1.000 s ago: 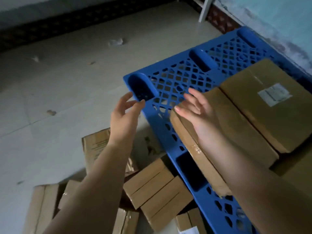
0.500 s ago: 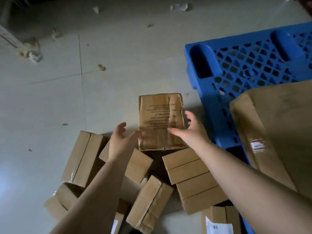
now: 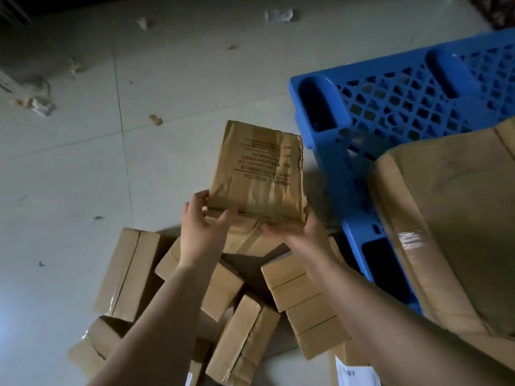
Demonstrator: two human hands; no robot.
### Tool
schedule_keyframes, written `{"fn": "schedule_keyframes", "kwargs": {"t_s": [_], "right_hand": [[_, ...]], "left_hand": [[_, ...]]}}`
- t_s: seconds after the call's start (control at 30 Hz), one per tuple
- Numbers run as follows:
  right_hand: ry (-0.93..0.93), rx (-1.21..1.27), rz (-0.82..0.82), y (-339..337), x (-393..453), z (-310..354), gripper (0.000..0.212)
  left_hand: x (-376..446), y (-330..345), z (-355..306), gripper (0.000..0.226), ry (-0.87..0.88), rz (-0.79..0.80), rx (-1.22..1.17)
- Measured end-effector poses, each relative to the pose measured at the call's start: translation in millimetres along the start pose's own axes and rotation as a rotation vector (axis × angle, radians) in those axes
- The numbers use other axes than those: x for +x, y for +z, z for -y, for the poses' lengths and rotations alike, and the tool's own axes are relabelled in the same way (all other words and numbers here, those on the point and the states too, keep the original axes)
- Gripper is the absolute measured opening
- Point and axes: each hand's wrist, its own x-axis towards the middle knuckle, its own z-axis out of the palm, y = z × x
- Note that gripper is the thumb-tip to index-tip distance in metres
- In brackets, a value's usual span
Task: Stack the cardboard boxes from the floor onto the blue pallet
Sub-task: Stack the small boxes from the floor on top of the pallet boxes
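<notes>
Head view: left hand [image 3: 199, 229] and right hand [image 3: 299, 235] clasp the crumpled printed box's [image 3: 259, 174] near end; its length points away; blue pallet [image 3: 390, 101] lies rightward.

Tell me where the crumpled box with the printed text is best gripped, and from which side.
Probably by its two side walls near the bottom edge, coming from the person's side. The printed box is creased and soft on its face, so the corners look firmer. The left hand and right hand already flank that near end, and the blue pallet stands close on the right.
</notes>
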Motion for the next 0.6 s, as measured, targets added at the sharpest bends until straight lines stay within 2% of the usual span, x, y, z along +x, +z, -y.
{"fn": "schedule_keyframes", "kwargs": {"t_s": [0.1,0.3,0.47,0.57,0.6], "right_hand": [[-0.120,0.172,-0.053,-16.6,-11.3,45.2,0.056],[-0.294,0.286,-0.250,-83.8,-41.2,133.1,0.050],[-0.293,0.409,-0.334,-157.1,-71.0,175.5,0.067],[-0.188,0.609,-0.401,-198.1,-86.3,166.0,0.109],[-0.171,0.719,-0.406,-210.8,-90.8,157.5,0.110]], "left_hand": [[-2.1,-0.4,-56.3,0.034,0.174,0.039,-0.074],[-31.4,27.0,-178.8,0.032,0.409,0.146,-0.199],[-69.6,78.6,-234.0,0.033,0.476,0.190,-0.250],[-95.3,116.7,-247.3,0.034,0.570,0.245,-0.201],[-103.3,130.3,-248.6,0.033,0.627,0.269,-0.150]]}}
